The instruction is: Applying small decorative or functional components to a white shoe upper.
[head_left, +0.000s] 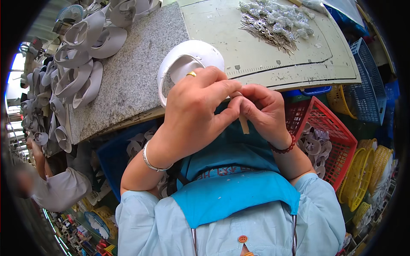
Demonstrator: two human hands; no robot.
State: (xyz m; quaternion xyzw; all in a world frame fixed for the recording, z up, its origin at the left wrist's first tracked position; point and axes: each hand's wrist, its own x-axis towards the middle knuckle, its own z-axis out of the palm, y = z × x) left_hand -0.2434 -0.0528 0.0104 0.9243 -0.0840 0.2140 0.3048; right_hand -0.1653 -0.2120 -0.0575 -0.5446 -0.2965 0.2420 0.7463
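Note:
A white shoe upper (204, 50) with a thin looped strap is at the table's front edge, partly hidden behind my left hand (194, 104). That hand is closed, thumb and forefinger pinched on a part of the upper that is mostly covered by the fingers. Right against it, my right hand (267, 113) is closed too, fingertips meeting the left ones. From the right fingers a narrow tan strip (244, 124) hangs down. What lies exactly between the touching fingertips is hidden.
Stacked white shoe uppers (87, 40) crowd the table's left side, on a grey speckled slab (141, 55). Thin metal strips (271, 36) and clear glittery trims (284, 17) lie at the back. A red crate (335, 128) holds more pieces at right. A co-worker (64, 187) is at far left.

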